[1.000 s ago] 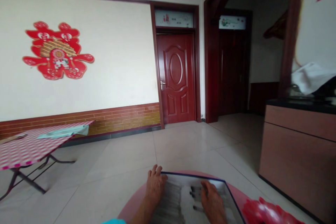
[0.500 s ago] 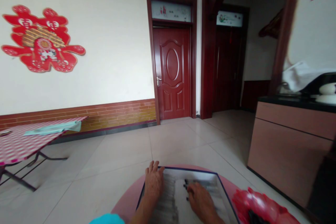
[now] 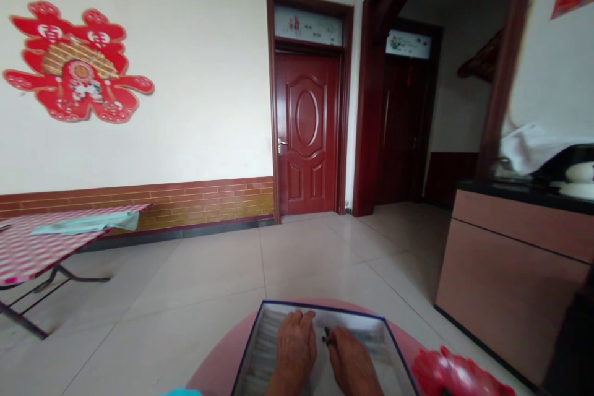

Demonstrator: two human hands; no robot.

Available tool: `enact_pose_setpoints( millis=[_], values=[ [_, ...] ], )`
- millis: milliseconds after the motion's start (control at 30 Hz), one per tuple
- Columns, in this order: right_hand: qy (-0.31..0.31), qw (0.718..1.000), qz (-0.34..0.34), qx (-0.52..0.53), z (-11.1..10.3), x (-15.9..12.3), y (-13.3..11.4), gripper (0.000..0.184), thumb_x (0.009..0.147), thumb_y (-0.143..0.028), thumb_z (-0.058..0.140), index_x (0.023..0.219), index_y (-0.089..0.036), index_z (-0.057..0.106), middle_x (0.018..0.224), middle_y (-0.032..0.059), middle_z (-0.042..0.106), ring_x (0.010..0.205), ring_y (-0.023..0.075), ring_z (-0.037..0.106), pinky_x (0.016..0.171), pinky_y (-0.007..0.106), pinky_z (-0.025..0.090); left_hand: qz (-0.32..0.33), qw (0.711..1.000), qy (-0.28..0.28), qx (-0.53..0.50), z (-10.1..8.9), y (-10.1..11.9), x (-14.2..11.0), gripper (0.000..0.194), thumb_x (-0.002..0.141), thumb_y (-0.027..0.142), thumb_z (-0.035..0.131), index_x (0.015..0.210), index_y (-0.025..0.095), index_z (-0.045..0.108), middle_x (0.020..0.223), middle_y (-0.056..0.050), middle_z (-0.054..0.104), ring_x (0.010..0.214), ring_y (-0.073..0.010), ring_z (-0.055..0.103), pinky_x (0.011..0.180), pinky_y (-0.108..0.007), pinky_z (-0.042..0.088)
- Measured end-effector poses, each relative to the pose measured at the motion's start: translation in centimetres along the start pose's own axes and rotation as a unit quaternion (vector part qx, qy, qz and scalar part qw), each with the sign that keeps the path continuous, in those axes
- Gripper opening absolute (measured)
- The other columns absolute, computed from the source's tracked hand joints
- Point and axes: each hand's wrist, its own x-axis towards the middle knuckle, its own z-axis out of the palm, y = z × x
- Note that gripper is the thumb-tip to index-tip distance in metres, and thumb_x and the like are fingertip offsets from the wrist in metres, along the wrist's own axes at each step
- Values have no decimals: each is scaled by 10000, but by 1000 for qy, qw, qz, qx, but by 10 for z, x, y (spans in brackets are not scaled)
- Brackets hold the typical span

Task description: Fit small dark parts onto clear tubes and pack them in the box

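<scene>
A shallow box with a dark blue rim [image 3: 260,334] lies on a round pink table [image 3: 218,365] at the bottom of the view; its inside looks grey and blurred. My left hand [image 3: 294,349] lies inside the box, fingers together and pointing forward. My right hand [image 3: 350,362] is right beside it, also inside the box, with a small dark object [image 3: 327,337] at its fingertips. What the fingers do with that object is too blurred to make out.
A red plastic thing [image 3: 457,374] lies on the table at the right. A brown cabinet [image 3: 510,284] stands at the right, a folding table with a checked cloth [image 3: 41,247] at the left. Red doors [image 3: 306,133] are ahead across the tiled floor.
My left hand has moved from the box's left edge to its middle, next to my right hand. The view has tilted slightly, showing less of the box.
</scene>
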Motion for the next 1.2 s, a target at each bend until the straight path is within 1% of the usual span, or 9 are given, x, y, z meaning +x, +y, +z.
enact_pose_setpoints(
  millis=[100, 200, 267, 367, 533, 600, 767, 900, 1200],
  values=[
    [98, 990, 27, 102, -17, 15, -10, 241, 786, -271, 422, 922, -189, 602, 931, 107, 651, 869, 220, 603, 786, 332, 455, 19, 999, -2, -33, -2, 2, -1, 350, 826, 107, 334, 1056, 211, 576, 843, -62, 610, 815, -189, 550, 752, -314, 437],
    [170, 954, 113, 219, -30, 23, -14, 351, 759, -398, 471, 994, -165, 588, 1003, 119, 648, 917, 230, 601, 811, 334, 470, 51, 996, -5, -78, -6, 10, -3, 320, 848, 168, 346, 1086, 216, 555, 853, -66, 605, 816, -188, 547, 756, -320, 440],
    [164, 921, 193, 295, -33, 25, -14, 412, 725, -455, 505, 998, -157, 588, 1002, 111, 655, 926, 233, 604, 809, 325, 478, 70, 992, -18, -101, -10, 16, -3, 308, 839, 253, 418, 1121, 220, 537, 900, -75, 604, 846, -200, 543, 784, -333, 438],
    [118, 867, 276, 398, -31, 24, -13, 451, 687, -494, 542, 987, -160, 586, 995, 98, 659, 905, 235, 618, 779, 322, 494, 81, 987, -60, -122, -14, 24, -4, 425, 773, 337, 535, 1185, 239, 496, 1016, -74, 594, 910, -207, 539, 824, -314, 436],
    [80, 733, 305, 603, -21, 21, -13, 467, 594, -498, 661, 932, -185, 582, 973, 62, 668, 913, 232, 623, 758, 325, 512, 82, 983, -138, -87, -8, 24, -2, 479, 809, 158, 417, 1279, 248, 399, 1038, -52, 609, 883, -174, 567, 771, -264, 446],
    [71, 709, 318, 625, -19, 19, -13, 488, 562, -484, 707, 924, -179, 592, 933, 53, 680, 866, 224, 635, 741, 327, 514, 75, 987, -137, -29, -3, 19, -1, 459, 800, 102, 398, 1230, 253, 456, 953, -42, 633, 840, -187, 573, 745, -285, 441],
    [25, 703, 341, 624, -19, 14, -16, 482, 564, -483, 726, 899, -152, 624, 898, 68, 695, 850, 224, 637, 722, 315, 502, 35, 997, -22, 64, 2, 7, 0, 292, 791, 156, 501, 1033, 300, 581, 795, -16, 609, 762, -207, 538, 699, -325, 404],
    [-21, 731, 351, 585, -14, 12, -18, 473, 602, -507, 694, 900, -146, 624, 822, 70, 700, 815, 200, 637, 702, 287, 484, 45, 995, 68, 61, 2, 10, -1, 228, 778, 190, 538, 989, 262, 585, 785, -24, 577, 736, -201, 502, 690, -337, 372],
    [-23, 773, 360, 522, -11, 10, -23, 390, 638, -553, 624, 656, -165, 588, 566, -15, 587, 507, 100, 508, 494, 222, 386, 89, 991, 88, 44, -3, 16, 0, 59, 804, 225, 529, 780, 248, 578, 714, -6, 531, 700, -184, 465, 699, -340, 314]
  ],
)
